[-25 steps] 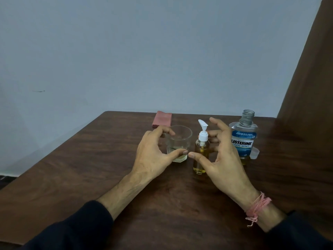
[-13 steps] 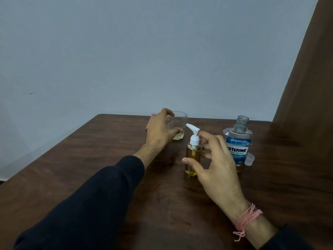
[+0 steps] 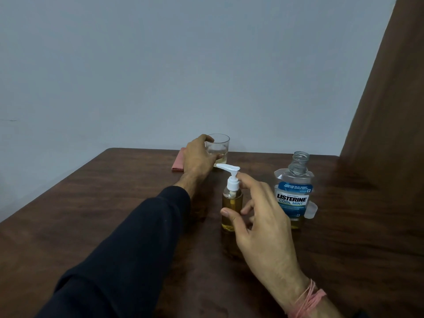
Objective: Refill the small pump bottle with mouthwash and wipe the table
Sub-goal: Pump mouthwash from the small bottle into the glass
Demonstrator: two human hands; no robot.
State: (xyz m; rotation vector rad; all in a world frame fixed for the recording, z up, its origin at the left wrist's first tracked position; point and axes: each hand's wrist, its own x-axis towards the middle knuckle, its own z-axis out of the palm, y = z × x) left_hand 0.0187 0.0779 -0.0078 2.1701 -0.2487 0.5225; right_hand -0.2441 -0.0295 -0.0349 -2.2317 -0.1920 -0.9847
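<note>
A small pump bottle (image 3: 231, 204) with yellow liquid and a white pump stands upright mid-table. My right hand (image 3: 261, 222) is beside it, thumb touching its front and fingers spread behind, not clasped around it. My left hand (image 3: 198, 157) grips a clear glass (image 3: 219, 149) with a little pale liquid, at the far edge of the table. The mouthwash bottle (image 3: 293, 193), blue label, stands uncapped to the right, its clear cap (image 3: 311, 210) on the table next to it. A folded pink cloth (image 3: 178, 162) lies left of the glass, partly hidden by my left hand.
The dark wooden table (image 3: 91, 214) runs up to a pale wall at the far side. A brown curtain (image 3: 390, 111) hangs at the right.
My left hand moved away from the pump bottle to the far side and closed on the glass, carrying it farther back. My right hand stayed beside the pump bottle.
</note>
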